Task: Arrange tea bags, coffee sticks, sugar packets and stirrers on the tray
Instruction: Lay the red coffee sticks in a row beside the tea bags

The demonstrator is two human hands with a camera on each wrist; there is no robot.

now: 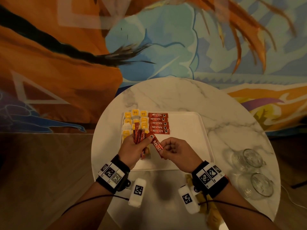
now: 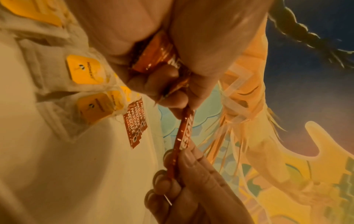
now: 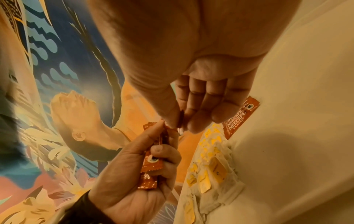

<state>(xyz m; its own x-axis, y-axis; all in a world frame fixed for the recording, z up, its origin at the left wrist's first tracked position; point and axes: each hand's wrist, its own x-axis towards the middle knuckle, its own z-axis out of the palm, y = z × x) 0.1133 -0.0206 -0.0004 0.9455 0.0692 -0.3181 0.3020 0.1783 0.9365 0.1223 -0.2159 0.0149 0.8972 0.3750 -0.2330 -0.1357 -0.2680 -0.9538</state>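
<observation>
Over the near left part of the flat white plastic tray [image 1: 187,128], we hold our two hands close together. Our left hand [image 1: 132,151] has its fingers [image 3: 168,153] curled tight around a small bunch of red paper coffee sticks [image 1: 138,136]. One more red coffee stick [image 1: 157,144] runs between our hands. Our left thumb presses on its far end, and our right hand [image 1: 177,151] pinches its near end between thumb and bent fingers [image 2: 166,180].

On the tray, five red coffee sticks in a row [image 1: 158,123] lie flat, one below the other, all touching. Just to their left lie the white tea bags with yellow tags [image 1: 135,120], in rows along the tray's left side.

The tray sits on the round white marble surface [image 1: 174,95]. Two clear glass mugs [image 1: 252,171] lie on their sides near the right edge of the surface, well apart from the tray.
</observation>
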